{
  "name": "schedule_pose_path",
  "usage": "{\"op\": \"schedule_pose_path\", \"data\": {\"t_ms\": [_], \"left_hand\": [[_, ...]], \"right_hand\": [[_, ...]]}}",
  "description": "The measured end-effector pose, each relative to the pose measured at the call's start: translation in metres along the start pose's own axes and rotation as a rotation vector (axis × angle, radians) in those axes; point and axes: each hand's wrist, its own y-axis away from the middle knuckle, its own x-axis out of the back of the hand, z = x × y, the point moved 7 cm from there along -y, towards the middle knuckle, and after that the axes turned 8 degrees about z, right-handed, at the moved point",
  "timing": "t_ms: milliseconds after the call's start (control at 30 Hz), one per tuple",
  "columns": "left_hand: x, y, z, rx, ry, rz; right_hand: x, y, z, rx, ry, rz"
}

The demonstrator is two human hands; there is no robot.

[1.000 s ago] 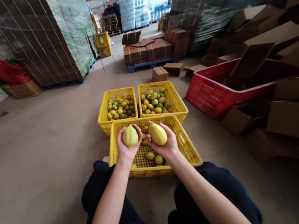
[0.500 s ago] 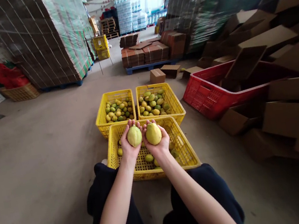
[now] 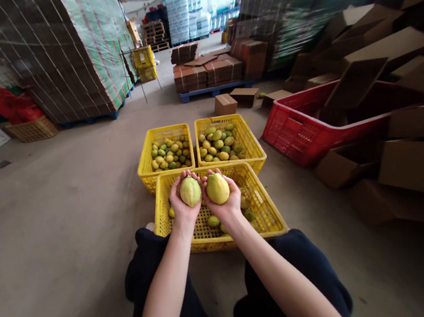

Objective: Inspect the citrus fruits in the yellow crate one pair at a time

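Observation:
My left hand [image 3: 183, 207] is palm up with a yellow-green fruit [image 3: 190, 192] resting in it, fingers curled around its far side. Right beside it, my right hand [image 3: 226, 204] cups a second, yellower fruit [image 3: 218, 188]. Both hands are over the near yellow crate [image 3: 267, 209], in which several fruits [image 3: 213, 221] lie on the perforated bottom, partly hidden by my hands. Behind it stand two more yellow crates, the left one [image 3: 147, 161] and the right one [image 3: 252, 143], both holding many green and yellow fruits.
A red crate [image 3: 293, 133] with cardboard in it stands at the right, amid a heap of open cartons [image 3: 409, 162]. Farther back are flat cardboard bundles on a blue pallet [image 3: 206, 93] and tall wrapped stacks [image 3: 95, 53]. My knees flank the near crate.
The view has shifted slightly, so the crates and background sit a little farther right. Both hands still hold the same fruits in almost the same pose.

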Motion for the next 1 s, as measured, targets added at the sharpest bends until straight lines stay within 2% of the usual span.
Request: {"op": "schedule_pose_path", "data": {"t_ms": [667,1000], "left_hand": [[0.006,0.006,0.006,0.001,-0.031,0.027],[0.011,0.002,0.013,-0.011,-0.011,-0.003]], "right_hand": [[0.000,0.003,-0.001,-0.078,0.010,-0.090],[0.001,0.008,-0.002,-0.061,0.061,-0.061]]}}
